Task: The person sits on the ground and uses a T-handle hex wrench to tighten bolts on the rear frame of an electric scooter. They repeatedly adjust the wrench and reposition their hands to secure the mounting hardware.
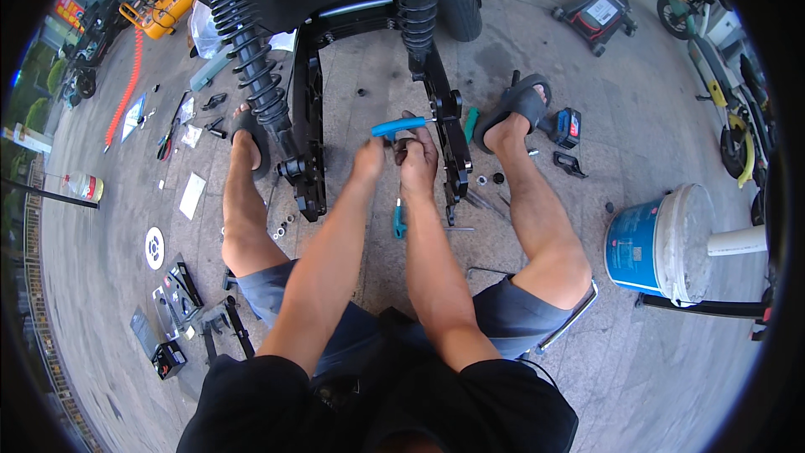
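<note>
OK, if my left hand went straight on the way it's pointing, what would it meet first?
Most likely the blue tool handle, lying across the way just ahead of your left hand; blur and depth leave it unclear whether they already touch.

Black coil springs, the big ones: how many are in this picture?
2. The left spring slants down by the left side of the black frame; the right spring stands near the top centre. Others may be hidden.
</note>
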The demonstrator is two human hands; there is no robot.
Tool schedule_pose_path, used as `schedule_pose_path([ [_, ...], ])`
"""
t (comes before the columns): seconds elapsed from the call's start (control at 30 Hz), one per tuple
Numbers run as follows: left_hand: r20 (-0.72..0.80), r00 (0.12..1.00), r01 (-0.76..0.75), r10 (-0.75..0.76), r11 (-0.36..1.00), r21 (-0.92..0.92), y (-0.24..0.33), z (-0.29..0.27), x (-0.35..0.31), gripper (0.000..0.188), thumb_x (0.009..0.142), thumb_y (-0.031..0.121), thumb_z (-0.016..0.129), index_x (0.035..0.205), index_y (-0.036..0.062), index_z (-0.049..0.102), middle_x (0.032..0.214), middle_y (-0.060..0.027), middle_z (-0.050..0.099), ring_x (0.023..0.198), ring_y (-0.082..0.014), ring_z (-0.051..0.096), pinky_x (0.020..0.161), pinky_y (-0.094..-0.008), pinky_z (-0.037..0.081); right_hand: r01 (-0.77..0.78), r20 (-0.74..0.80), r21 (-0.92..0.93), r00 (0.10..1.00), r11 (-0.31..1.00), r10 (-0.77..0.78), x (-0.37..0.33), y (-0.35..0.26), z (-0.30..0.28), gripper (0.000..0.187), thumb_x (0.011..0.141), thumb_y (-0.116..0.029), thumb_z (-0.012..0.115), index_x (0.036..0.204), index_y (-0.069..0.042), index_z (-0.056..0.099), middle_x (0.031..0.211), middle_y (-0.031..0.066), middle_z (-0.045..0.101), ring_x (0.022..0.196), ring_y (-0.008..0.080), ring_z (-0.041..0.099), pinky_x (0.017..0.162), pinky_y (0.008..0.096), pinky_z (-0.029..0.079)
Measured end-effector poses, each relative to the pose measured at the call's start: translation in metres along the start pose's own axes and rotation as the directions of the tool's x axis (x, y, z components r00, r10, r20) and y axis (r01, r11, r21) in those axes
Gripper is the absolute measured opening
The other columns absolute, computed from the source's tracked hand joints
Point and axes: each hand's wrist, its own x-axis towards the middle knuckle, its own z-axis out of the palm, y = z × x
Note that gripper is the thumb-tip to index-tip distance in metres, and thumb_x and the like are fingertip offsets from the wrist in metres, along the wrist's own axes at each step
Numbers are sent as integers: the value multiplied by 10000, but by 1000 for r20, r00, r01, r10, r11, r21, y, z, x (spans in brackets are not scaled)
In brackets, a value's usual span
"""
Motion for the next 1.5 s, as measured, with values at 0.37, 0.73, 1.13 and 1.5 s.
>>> schedule_pose_path([
  [0.37, 206, 872, -336, 443, 849, -407, 44, -34, -150, 403, 932, 184, 517, 1266, -43, 516, 993, -146, 667, 887, -179, 624, 781, -293, 483, -323, 146, 136, 942, 937, 304, -26, 4, -24, 367, 946, -93, 389, 1278, -47, 538, 1126, 74, 649, 905, 159, 616, 768, 280, 484],
  [0.73, -213, 718, -583, 663, 739, 337, 153, -38, 22, 343, 864, 275, 638, 892, -65, 673, 724, -140, 677, 626, -225, 646, 610, -376, 501, -415, -38, 35, 908, 909, 417, -52, 40, -51, 251, 983, -138, 448, 1139, -70, 633, 939, 65, 694, 750, 129, 618, 619, 276, 467],
  [1.13, 403, 914, 232, 50, 749, -620, -29, 17, -15, 218, 898, 107, 580, 1099, 33, 619, 832, -73, 653, 629, -152, 556, 539, -280, 450, -436, -258, 49, 863, 898, 433, -78, 57, -97, 212, 945, -145, 489, 1055, -37, 634, 846, 56, 659, 672, 131, 578, 552, 284, 436],
  [1.5, 365, 854, -6, 370, 709, -705, 75, -50, -100, 418, 958, 409, 529, 995, 11, 653, 775, -52, 595, 660, -135, 542, 588, -277, 412, -452, -392, 94, 802, 887, 450, -81, 88, -107, 190, 951, -201, 547, 998, -54, 658, 770, 34, 651, 583, 132, 576, 485, 275, 424],
])
